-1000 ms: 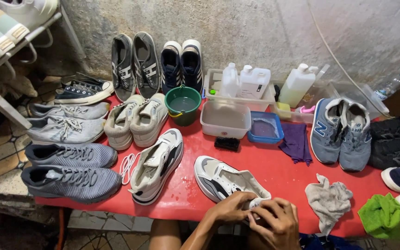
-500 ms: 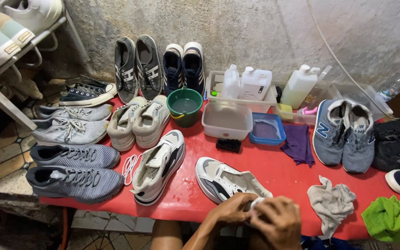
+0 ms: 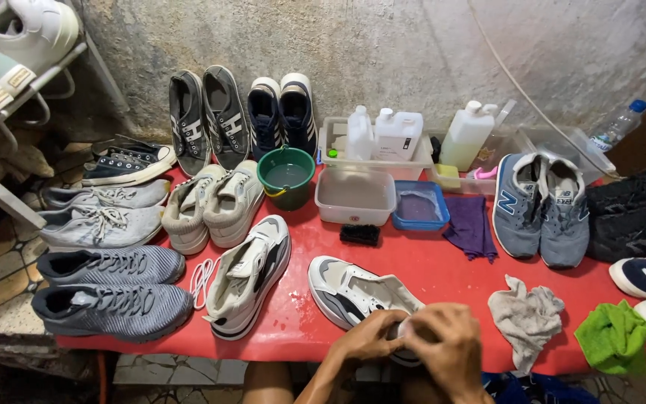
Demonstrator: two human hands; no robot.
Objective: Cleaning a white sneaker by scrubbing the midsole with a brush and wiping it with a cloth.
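A white and grey sneaker (image 3: 353, 295) lies on its side on the red table (image 3: 443, 273), toe pointing away to the left. My left hand (image 3: 364, 340) and my right hand (image 3: 446, 348) are both closed over its heel end at the table's near edge. The heel itself is hidden under my fingers. Its matching sneaker (image 3: 252, 273) lies just to the left, beside loose white laces (image 3: 202, 278).
Several pairs of sneakers fill the table's left, back and right. Behind the held shoe are a green bucket (image 3: 285, 176), a clear tub (image 3: 354, 196), a blue tray (image 3: 420, 206), a black brush (image 3: 359, 235), white bottles (image 3: 466, 135), a purple cloth (image 3: 471, 226), a grey rag (image 3: 526, 318) and a green cloth (image 3: 613, 337).
My view has shifted down a little. Both hands have stayed on the sneaker's heel, sliding slightly lower over it.
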